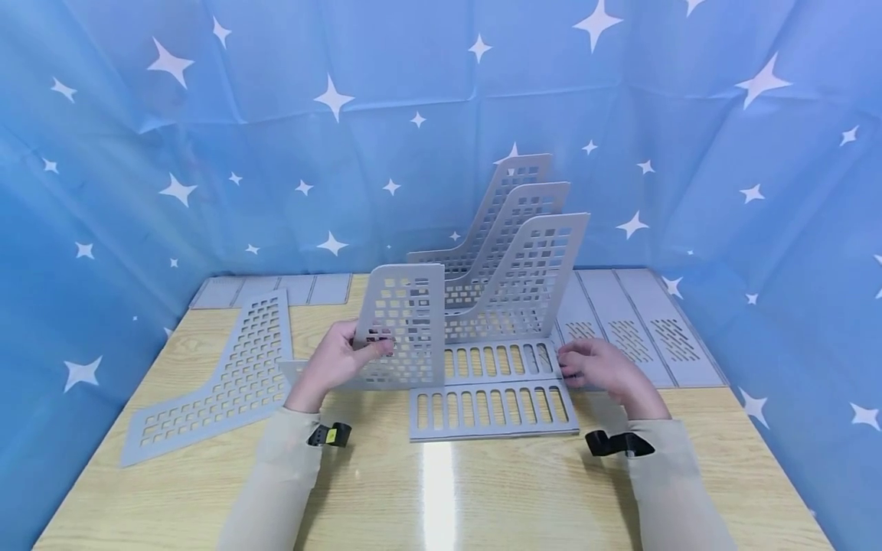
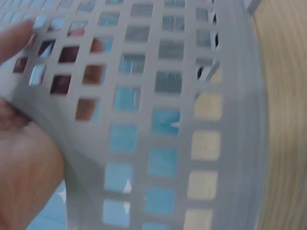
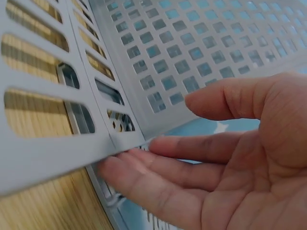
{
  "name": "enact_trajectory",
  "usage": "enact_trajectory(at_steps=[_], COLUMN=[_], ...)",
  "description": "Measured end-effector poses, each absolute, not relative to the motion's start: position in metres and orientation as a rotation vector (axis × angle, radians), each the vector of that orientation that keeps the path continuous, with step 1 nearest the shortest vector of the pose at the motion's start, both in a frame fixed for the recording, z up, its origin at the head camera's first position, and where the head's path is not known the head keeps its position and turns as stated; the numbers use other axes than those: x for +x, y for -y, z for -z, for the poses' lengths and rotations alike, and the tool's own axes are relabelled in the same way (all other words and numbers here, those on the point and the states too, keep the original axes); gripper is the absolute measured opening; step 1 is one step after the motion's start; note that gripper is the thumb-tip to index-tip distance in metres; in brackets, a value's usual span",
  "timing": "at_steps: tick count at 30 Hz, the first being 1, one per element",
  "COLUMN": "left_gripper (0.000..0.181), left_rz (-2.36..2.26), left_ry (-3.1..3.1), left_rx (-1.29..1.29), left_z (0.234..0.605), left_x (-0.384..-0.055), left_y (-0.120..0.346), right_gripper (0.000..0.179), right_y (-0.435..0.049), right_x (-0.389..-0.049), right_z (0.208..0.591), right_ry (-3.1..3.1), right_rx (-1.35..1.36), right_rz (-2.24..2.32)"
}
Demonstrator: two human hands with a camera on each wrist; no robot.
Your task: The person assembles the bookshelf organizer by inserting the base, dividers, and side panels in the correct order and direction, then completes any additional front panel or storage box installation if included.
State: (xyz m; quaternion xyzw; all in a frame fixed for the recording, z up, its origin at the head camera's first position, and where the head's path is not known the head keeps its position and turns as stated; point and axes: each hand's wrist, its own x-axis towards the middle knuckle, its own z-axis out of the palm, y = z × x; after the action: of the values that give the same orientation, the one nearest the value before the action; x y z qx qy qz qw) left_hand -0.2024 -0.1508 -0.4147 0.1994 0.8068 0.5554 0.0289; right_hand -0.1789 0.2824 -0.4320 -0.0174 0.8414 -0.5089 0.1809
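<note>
My left hand pinches a grey magazine-file side panel with square holes, thumb in front and fingers behind. That panel stands upright at the left of the slotted grey base; whether it touches the base I cannot tell. At the base's right edge is my right hand. In the right wrist view its fingers reach to the underside of that edge, and the thumb stays apart. Three similar panels rise in a row behind, the nearest leaning slightly right.
Another perforated side panel lies flat at the left of the wooden table. Flat grey panels lie at the back right, and more plates at the back left. A blue star-patterned cloth surrounds the table.
</note>
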Motion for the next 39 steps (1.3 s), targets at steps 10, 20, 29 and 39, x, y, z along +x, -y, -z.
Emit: enact_trajectory(at_steps=[10, 20, 29, 39], left_gripper=[0.013, 0.031, 0.013, 0.008], left_rz=[-1.718, -1.676, -1.016, -1.19], left_ry=[-2.443, -2.506, -2.902, -2.665], left_rx=[0.624, 0.858, 0.714, 0.761], left_z=[0.419, 0.423, 0.42, 0.441], left_x=[-0.201, -0.198, -0.194, -0.197], left_y=[0.121, 0.058, 0.119, 0.154], right_gripper=[0.043, 0.044, 0.039, 0.036], right_y=[-0.281, -0.278, -0.277, -0.277], right_x=[-0.182, -0.182, -0.18, -0.181], right_z=[0.434, 0.434, 0.433, 0.436], right_ry=[-2.238, -2.199, -2.205, -2.219], right_rx=[-0.063, -0.105, -0.097, -0.08], right_rz=[1.54, 1.559, 1.548, 1.548])
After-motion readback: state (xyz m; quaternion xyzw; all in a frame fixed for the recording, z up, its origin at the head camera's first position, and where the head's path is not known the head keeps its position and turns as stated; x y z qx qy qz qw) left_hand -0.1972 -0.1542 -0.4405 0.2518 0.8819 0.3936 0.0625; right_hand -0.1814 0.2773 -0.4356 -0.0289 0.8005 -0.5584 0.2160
